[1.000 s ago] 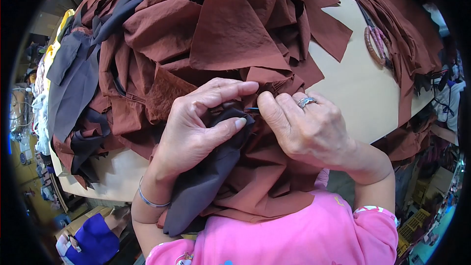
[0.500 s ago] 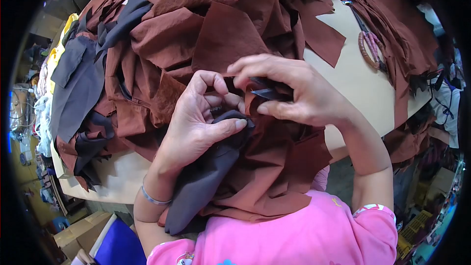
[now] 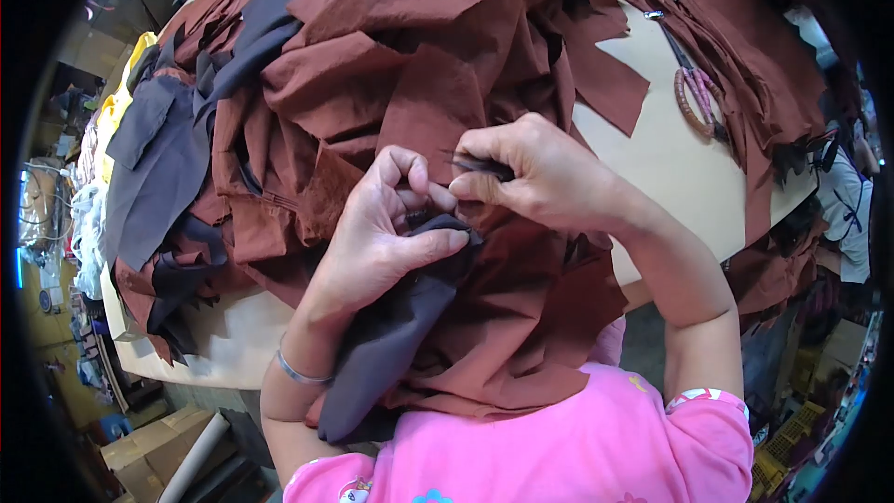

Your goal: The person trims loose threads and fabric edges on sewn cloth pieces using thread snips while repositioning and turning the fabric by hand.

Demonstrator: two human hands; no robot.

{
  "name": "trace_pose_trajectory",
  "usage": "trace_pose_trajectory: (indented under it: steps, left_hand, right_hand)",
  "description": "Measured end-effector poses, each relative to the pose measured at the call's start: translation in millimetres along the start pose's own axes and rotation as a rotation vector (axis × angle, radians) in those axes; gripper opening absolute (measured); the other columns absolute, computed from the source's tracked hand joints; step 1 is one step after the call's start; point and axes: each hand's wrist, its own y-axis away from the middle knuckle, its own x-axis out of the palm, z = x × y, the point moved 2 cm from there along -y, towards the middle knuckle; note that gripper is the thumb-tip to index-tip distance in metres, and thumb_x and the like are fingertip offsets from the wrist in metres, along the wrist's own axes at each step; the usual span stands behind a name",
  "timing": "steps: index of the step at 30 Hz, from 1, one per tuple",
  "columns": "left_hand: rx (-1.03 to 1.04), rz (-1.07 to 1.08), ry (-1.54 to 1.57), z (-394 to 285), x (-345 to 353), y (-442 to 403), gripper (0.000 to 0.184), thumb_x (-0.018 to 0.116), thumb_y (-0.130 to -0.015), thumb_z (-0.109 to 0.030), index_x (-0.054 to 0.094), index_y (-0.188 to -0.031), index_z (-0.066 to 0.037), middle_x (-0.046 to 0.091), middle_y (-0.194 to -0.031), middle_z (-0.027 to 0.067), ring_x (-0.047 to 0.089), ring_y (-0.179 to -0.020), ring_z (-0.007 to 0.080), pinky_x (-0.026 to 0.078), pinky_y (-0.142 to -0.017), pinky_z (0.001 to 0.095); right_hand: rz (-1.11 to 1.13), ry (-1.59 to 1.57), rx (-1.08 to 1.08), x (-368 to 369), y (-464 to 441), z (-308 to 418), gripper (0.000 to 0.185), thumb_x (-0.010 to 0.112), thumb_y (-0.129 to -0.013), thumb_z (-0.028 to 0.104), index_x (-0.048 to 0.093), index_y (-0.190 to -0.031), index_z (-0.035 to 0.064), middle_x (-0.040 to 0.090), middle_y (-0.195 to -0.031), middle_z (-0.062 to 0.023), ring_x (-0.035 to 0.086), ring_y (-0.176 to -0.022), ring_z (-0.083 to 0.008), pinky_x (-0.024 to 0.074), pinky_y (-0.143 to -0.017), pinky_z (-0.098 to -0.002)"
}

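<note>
Near the centre my left hand pinches the top edge of a dark grey cloth, its index finger curled. This cloth hangs down toward my lap, beside a reddish-brown cloth. Just right of and above the left hand, my right hand is closed around a small dark tool, whose shape is mostly hidden in the fingers. Both hands are close together at the near edge of a large heap of brown fabric.
Scissors with wrapped handles lie on the pale table at the right, beside more brown cloth. Dark grey pieces hang over the left side. A cardboard box stands on the floor, lower left.
My right hand first rose from the cloth with its fingers spread around a dark tool, then closed on it. My left hand kept its pinch. A person's blue-clad part at lower left has left the view.
</note>
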Motion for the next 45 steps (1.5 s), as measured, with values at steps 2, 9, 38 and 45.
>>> trace_pose_trajectory:
  steps: [2,9,38,45]
  left_hand:
    - [0.036,0.018,-0.045,0,-1,0,0.043,0.066,-0.069,0.010,0.034,-0.092,-0.009,0.050,-0.089,0.0045,0.053,-0.088,0.0095,0.047,-0.078,0.0239]
    - [0.334,0.271,-0.789,-29,13,5,0.014,0.061,-0.075,-0.002,0.057,-0.088,-0.006,0.051,-0.080,0.0085,0.055,-0.074,0.0219,0.045,-0.069,0.0292]
    - [0.634,-0.880,-0.370,-98,-101,107,0.047,0.047,-0.079,-0.010,0.045,-0.124,-0.001,0.045,-0.125,0.0134,0.046,-0.113,0.0227,0.036,-0.098,0.0320]
    - [1.010,-1.006,-0.972,-116,-35,132,0.048,0.032,-0.081,-0.031,0.058,-0.100,0.004,0.044,-0.128,0.0188,0.044,-0.116,0.0289,0.031,-0.102,0.0363]
  right_hand:
    - [-0.011,0.009,-0.025,1,0,-2,0.012,0.060,-0.082,0.009,0.057,-0.081,-0.0026,0.061,-0.066,-0.0118,0.058,-0.061,-0.0116,0.0459,-0.056,-0.0288]
    - [-0.116,-0.150,-0.055,-1,2,4,0.015,0.061,-0.079,0.012,0.056,-0.083,-0.0018,0.056,-0.067,-0.0197,0.058,-0.064,-0.0339,0.0442,-0.057,-0.0362]
    - [-0.095,0.312,-0.130,47,-11,-2,0.028,0.060,-0.068,0.007,0.048,-0.094,0.0054,0.058,-0.078,-0.0169,0.058,-0.074,-0.0375,0.0455,-0.062,-0.0460]
    - [-0.702,0.890,-0.284,-79,-86,41,0.018,0.050,-0.073,0.008,0.056,-0.088,0.0016,0.058,-0.069,-0.0194,0.061,-0.066,-0.0328,0.0480,-0.053,-0.0422]
